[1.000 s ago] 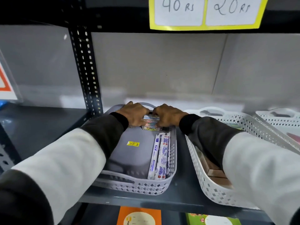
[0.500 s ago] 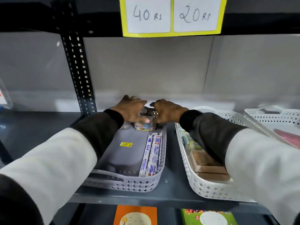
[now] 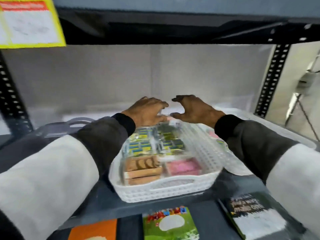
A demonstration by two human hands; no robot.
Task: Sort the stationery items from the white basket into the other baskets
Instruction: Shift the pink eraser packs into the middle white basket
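Observation:
The white basket [image 3: 166,188] stands on the grey shelf in the middle of the view. It holds yellow-and-blue packets [image 3: 140,146], green-and-yellow packets [image 3: 170,141], brown wooden pieces [image 3: 142,169] and pink items [image 3: 183,167]. My left hand [image 3: 147,110] and my right hand [image 3: 194,108] hover side by side over the basket's far end, fingers spread and curled, with nothing seen in them. The picture is blurred by motion. A grey basket [image 3: 76,122] lies to the left, mostly hidden behind my left sleeve.
Another white basket [image 3: 256,122] stands right of the first, partly behind my right arm. A yellow-framed price sign [image 3: 29,23] hangs top left. A perforated black upright [image 3: 271,75] rises at the right. Orange [image 3: 93,229], green [image 3: 169,222] and dark [image 3: 251,213] books lie on the lower shelf.
Both hands have let go of the small pack in the grey basket and moved right, over the white basket. The view has swung right with them.

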